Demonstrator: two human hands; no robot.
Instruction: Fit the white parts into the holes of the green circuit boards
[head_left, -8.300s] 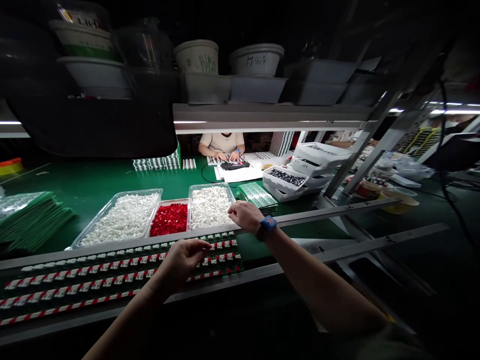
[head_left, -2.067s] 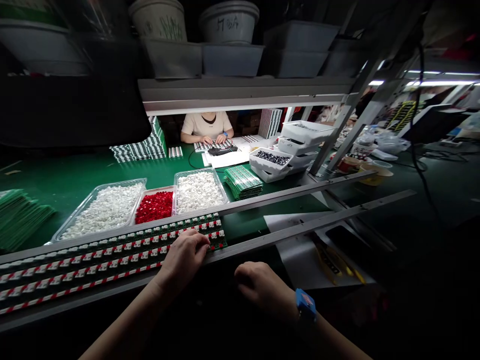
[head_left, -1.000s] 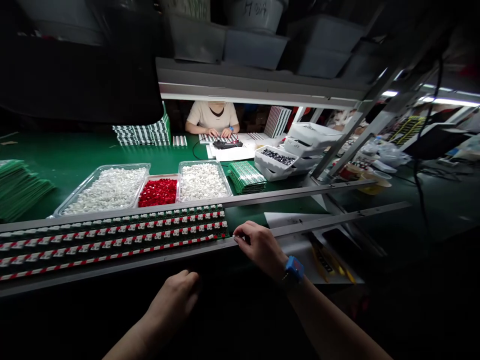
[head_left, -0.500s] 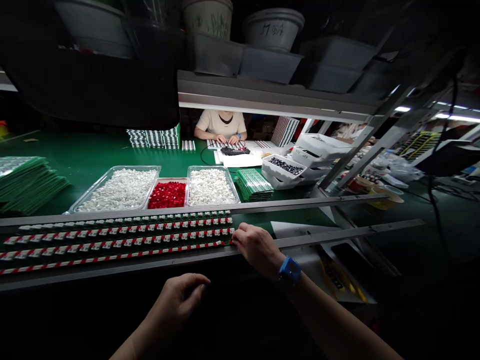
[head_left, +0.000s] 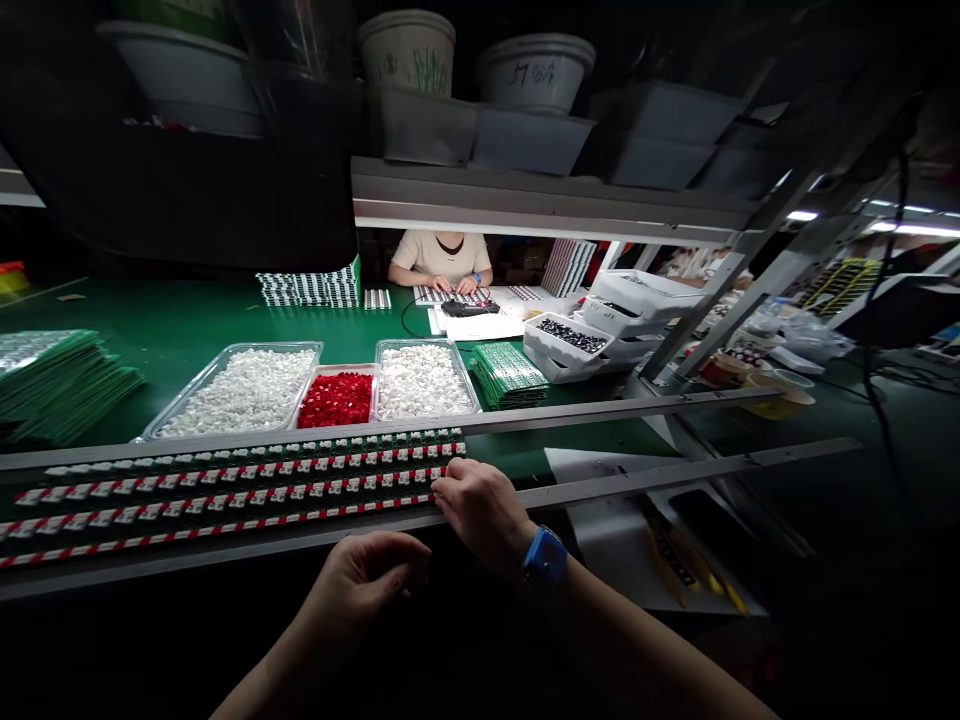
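Note:
A long green circuit board panel [head_left: 225, 490] with rows of white and red connectors lies between two grey metal rails [head_left: 600, 410]. My right hand [head_left: 480, 510], a blue watch on its wrist, rests on the panel's right end with fingers curled against its edge. My left hand [head_left: 371, 580] hovers just below the near rail in the dark, fingers curled in a loose fist; what it holds, if anything, is hidden.
Behind the rail stand clear trays of white parts [head_left: 240, 390], red parts [head_left: 337, 398] and more white parts [head_left: 422, 380], with a stack of green boards [head_left: 510, 372] beside them. More green boards [head_left: 60, 385] lie far left. A person [head_left: 442, 262] works across the table.
My right hand slid left along the near rail onto the panel's right end. My left hand rose slightly toward it. The panel shifted a little to the left.

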